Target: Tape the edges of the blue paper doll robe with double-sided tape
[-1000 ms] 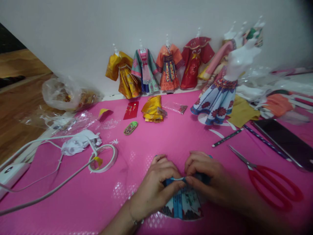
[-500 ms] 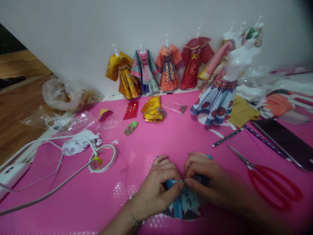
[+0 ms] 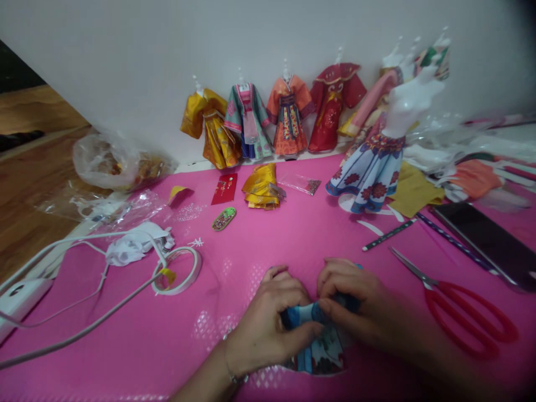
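Note:
Both hands are on a small piece of blue and white printed cloth (image 3: 307, 357) near the front of the pink mat (image 3: 234, 329). My left hand (image 3: 274, 321) pinches the cloth's upper edge from the left, its thumb reaching across the front. From the right, my right hand (image 3: 360, 304) grips the same edge between thumb and fingers. A blue fold shows between the two hands. Much of the cloth is hidden under the fingers. A pair of red-handled scissors (image 3: 456, 301) lies to the right of my right hand.
Doll dresses on stands line the wall, among them a red dress (image 3: 333, 111). A white doll bust (image 3: 408, 106) wears a floral skirt. A tape roll (image 3: 196, 273) and white cable (image 3: 84, 332) lie left. Folded gold fabric (image 3: 262, 187) sits mid-mat; a phone (image 3: 481, 240) is at right.
The cloth's upper edge has been turned, so a wider blue fold shows between my hands. My left thumb has slid a little right and down. Other things have stayed put.

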Motion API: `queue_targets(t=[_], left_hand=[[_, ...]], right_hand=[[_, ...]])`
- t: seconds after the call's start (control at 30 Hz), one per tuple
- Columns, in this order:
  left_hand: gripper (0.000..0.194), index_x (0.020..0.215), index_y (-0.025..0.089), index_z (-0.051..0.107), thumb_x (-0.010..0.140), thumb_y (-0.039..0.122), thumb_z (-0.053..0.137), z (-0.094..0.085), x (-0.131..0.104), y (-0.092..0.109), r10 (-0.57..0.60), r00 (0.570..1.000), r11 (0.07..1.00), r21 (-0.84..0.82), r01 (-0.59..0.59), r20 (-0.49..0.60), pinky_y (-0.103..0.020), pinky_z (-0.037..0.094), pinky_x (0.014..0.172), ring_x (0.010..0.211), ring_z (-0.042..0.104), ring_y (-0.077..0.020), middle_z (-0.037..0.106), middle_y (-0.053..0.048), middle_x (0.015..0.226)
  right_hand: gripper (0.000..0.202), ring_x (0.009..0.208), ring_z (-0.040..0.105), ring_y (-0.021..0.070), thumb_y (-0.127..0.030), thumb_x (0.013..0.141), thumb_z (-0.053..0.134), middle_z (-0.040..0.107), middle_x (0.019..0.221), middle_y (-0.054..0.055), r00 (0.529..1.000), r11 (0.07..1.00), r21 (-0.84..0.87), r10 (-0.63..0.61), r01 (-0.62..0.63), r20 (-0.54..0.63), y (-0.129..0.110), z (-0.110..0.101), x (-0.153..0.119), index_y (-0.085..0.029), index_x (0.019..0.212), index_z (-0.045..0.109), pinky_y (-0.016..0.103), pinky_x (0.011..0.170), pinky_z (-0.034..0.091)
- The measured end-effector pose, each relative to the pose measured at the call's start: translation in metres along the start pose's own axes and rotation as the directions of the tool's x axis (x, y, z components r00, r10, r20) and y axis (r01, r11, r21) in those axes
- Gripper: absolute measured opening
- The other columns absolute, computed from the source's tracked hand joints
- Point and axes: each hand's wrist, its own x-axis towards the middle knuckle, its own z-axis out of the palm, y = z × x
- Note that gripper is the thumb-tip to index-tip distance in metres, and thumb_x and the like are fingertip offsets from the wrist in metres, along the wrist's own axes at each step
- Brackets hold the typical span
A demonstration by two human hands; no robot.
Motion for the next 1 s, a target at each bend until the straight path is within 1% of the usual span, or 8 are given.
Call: queue_targets(t=[0.2, 0.27, 0.4, 0.6, 0.77, 0.83, 0.9, 1.0], left_hand=[[0.020, 0.068, 0.020, 0.053, 0.084, 0.022, 0.065, 0.0011, -0.0018, -0.0029, 0.017, 1.000, 0.999, 0.040, -0.017, 0.007, -0.044, 0.031, 0.106, 0.075, 0.059, -0.0159, 0.060, 0.004, 0.069], [0.019, 0.069, 0.020, 0.055, 0.081, 0.024, 0.069, 0.0016, -0.0011, -0.0034, 0.016, 1.000, 0.999, 0.048, -0.016, 0.003, -0.045, 0.031, 0.106, 0.075, 0.059, -0.0162, 0.059, 0.004, 0.070], [0.027, 0.071, 0.020, 0.057, 0.072, 0.028, 0.083, 0.0040, 0.0003, -0.0039, 0.004, 1.000, 0.994, 0.112, -0.005, 0.010, -0.045, 0.028, 0.108, 0.075, 0.061, -0.0157, 0.058, 0.006, 0.070], [0.020, 0.066, 0.018, 0.054, 0.078, 0.015, 0.071, 0.0057, 0.0006, -0.0043, 0.024, 1.000, 0.988, 0.152, -0.026, 0.014, -0.041, 0.030, 0.108, 0.074, 0.060, -0.0136, 0.057, 0.006, 0.068], [0.019, 0.066, 0.018, 0.056, 0.080, 0.014, 0.069, 0.0048, 0.0006, -0.0043, 0.020, 0.999, 0.988, 0.150, -0.024, 0.028, -0.040, 0.030, 0.107, 0.074, 0.060, -0.0141, 0.057, 0.005, 0.068], [0.017, 0.069, 0.017, 0.059, 0.079, 0.018, 0.074, 0.0037, 0.0008, -0.0036, 0.007, 1.000, 0.990, 0.144, -0.011, 0.027, -0.041, 0.029, 0.108, 0.076, 0.061, -0.0149, 0.059, 0.005, 0.070], [0.020, 0.076, 0.017, 0.064, 0.074, 0.025, 0.083, 0.0016, 0.0010, -0.0032, -0.033, 0.999, 0.993, 0.117, 0.033, 0.001, -0.044, 0.028, 0.109, 0.077, 0.062, -0.0166, 0.062, 0.004, 0.073], [0.024, 0.079, 0.018, 0.067, 0.071, 0.031, 0.086, -0.0026, 0.0009, -0.0053, -0.118, 0.985, 0.991, 0.054, 0.125, -0.122, -0.046, 0.032, 0.103, 0.076, 0.061, -0.0186, 0.063, 0.003, 0.073]], right_hand=[[0.017, 0.076, 0.055, 0.0168, -0.015, 0.090, 0.060, 0.060, 0.077, 0.000, 1.000, 1.000, 0.006, -0.001, 0.001, 0.000, 0.0002, 0.0001, -0.0002, -0.020, 0.075, 0.054, 0.034, 0.069, 0.039], [0.017, 0.076, 0.054, 0.0167, -0.014, 0.090, 0.060, 0.060, 0.077, 0.000, 1.000, 1.000, 0.007, -0.003, 0.003, -0.004, 0.0004, 0.0002, -0.0007, -0.020, 0.075, 0.053, 0.033, 0.070, 0.039], [0.017, 0.076, 0.054, 0.0165, -0.014, 0.090, 0.060, 0.060, 0.078, -0.001, 1.000, 1.000, 0.005, -0.001, 0.001, -0.008, 0.0002, 0.0004, -0.0013, -0.020, 0.076, 0.054, 0.033, 0.070, 0.038], [0.017, 0.076, 0.054, 0.0164, -0.015, 0.090, 0.060, 0.060, 0.077, 0.000, 1.000, 1.000, 0.015, -0.008, 0.008, -0.014, 0.0021, 0.0020, -0.0016, -0.020, 0.075, 0.054, 0.032, 0.070, 0.038], [0.017, 0.076, 0.054, 0.0163, -0.015, 0.090, 0.060, 0.061, 0.077, 0.000, 1.000, 1.000, 0.019, 0.008, -0.008, -0.020, 0.0011, 0.0022, -0.0012, -0.019, 0.075, 0.055, 0.032, 0.070, 0.038], [0.017, 0.075, 0.055, 0.0163, -0.016, 0.090, 0.058, 0.061, 0.077, 0.000, 0.999, 0.999, 0.021, 0.035, -0.035, -0.025, -0.0004, 0.0011, -0.0005, -0.019, 0.074, 0.056, 0.031, 0.069, 0.038], [0.019, 0.073, 0.056, 0.0163, -0.017, 0.090, 0.056, 0.060, 0.074, 0.000, 0.996, 0.997, 0.024, 0.076, -0.075, -0.040, -0.0014, -0.0005, 0.0000, -0.019, 0.072, 0.055, 0.031, 0.068, 0.039], [0.021, 0.067, 0.055, 0.0157, -0.019, 0.091, 0.051, 0.058, 0.070, 0.000, 0.985, 0.987, 0.030, 0.159, -0.157, -0.073, -0.0016, -0.0032, 0.0001, -0.020, 0.070, 0.052, 0.030, 0.062, 0.040]])
